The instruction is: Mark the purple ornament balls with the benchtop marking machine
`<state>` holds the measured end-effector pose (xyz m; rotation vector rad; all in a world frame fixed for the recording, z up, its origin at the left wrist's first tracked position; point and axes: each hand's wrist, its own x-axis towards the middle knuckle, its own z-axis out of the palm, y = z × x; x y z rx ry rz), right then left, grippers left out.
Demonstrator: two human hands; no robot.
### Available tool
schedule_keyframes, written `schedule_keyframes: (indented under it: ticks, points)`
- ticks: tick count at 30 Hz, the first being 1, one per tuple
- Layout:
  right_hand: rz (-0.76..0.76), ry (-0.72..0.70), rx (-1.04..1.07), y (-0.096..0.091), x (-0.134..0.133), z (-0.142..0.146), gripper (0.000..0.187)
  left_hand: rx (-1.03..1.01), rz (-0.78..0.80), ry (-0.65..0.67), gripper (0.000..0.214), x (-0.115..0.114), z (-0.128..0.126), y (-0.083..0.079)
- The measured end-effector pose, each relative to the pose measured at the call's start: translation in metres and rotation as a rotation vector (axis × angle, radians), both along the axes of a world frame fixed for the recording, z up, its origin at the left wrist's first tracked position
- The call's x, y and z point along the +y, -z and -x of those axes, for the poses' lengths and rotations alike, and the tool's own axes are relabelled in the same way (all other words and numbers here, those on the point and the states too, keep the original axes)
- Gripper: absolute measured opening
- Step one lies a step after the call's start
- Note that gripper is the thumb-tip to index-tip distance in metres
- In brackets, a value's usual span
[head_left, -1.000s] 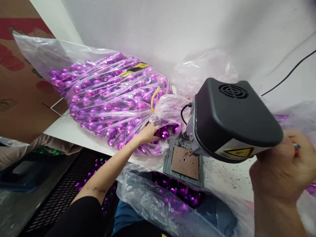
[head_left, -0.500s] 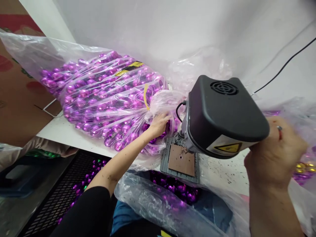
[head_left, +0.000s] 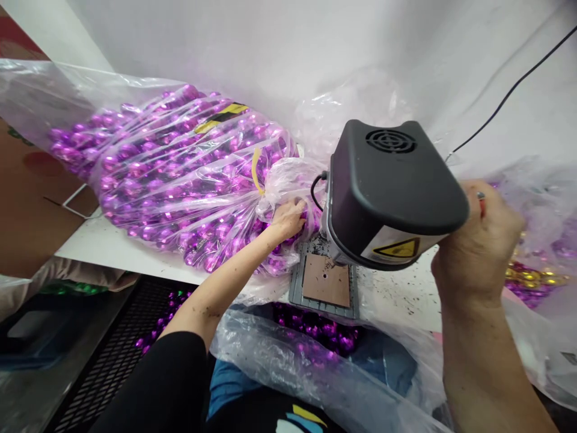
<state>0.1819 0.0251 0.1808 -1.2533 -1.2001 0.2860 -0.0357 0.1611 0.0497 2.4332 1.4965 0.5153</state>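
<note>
My left hand [head_left: 287, 218] reaches into the open end of a clear plastic bag [head_left: 180, 174] packed with shiny purple balls, fingers curled among the balls. A yellow tie [head_left: 256, 170] cinches the bag just above that hand. My right hand [head_left: 478, 240] is raised beside a black-topped bench machine [head_left: 392, 186], fingers closed on a small object I cannot make out. Under the machine sits a grey base plate [head_left: 325, 281] with a brown pad.
A white table [head_left: 108, 246] carries the bag and machine. More purple balls lie in a clear bag [head_left: 315, 355] on my lap. Gold and purple balls [head_left: 532, 279] show at the right. A cardboard box [head_left: 27, 198] stands left, a black cable [head_left: 509, 90] on the wall.
My left hand has moved up and deeper into the bag's open end. My right hand has risen closer to the machine's side. The view has shifted, so everything sits further left.
</note>
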Motion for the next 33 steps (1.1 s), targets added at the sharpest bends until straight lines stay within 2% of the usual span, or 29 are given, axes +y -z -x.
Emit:
schedule_keyframes:
  ticks: [2,4,5,7,9,11,13,17,22,27,30,33]
  points:
    - [0.007,-0.012,-0.01,0.0,0.0,0.0,0.052,-0.035,0.024,-0.038,0.043,-0.019,0.011,-0.009]
    - [0.003,-0.018,-0.012,0.0,0.001,-0.001,0.052,-0.165,0.103,-0.067,0.049,-0.045,0.026,-0.017]
    - [0.0,-0.022,-0.011,0.001,0.001,-0.001,0.051,-0.332,0.213,-0.071,0.051,-0.06,0.033,-0.019]
    - [-0.01,-0.025,-0.008,0.002,0.002,-0.001,0.051,-0.723,0.55,-0.066,0.052,-0.091,0.046,-0.021]
    - [-0.024,-0.019,0.001,0.002,0.003,-0.001,0.052,-1.055,0.834,-0.08,0.057,-0.119,0.052,-0.016]
    - [-0.035,-0.012,0.011,0.003,0.004,-0.001,0.053,-1.277,1.01,-0.076,0.061,-0.142,0.052,-0.006]
    - [-0.04,-0.011,0.017,0.003,0.004,-0.001,0.053,-1.412,1.096,-0.045,0.058,-0.156,0.046,0.002]
    - [-0.037,-0.032,0.037,0.003,0.005,0.0,0.051,-1.496,1.076,-0.022,0.048,-0.158,0.03,0.008]
    - [-0.05,-0.021,0.013,0.004,0.004,-0.001,0.054,-1.513,1.104,-0.042,0.044,-0.151,0.019,0.014]
    - [-0.08,-0.016,0.008,0.004,0.005,-0.002,0.057,-1.468,1.114,-0.093,0.044,-0.152,0.011,0.025]
    - [-0.087,-0.008,0.009,0.004,0.005,-0.001,0.057,-1.364,1.005,-0.129,0.047,-0.153,0.007,0.029]
    - [-0.071,-0.018,0.036,0.004,0.005,-0.001,0.059,-1.175,0.798,-0.115,0.048,-0.152,0.002,0.033]
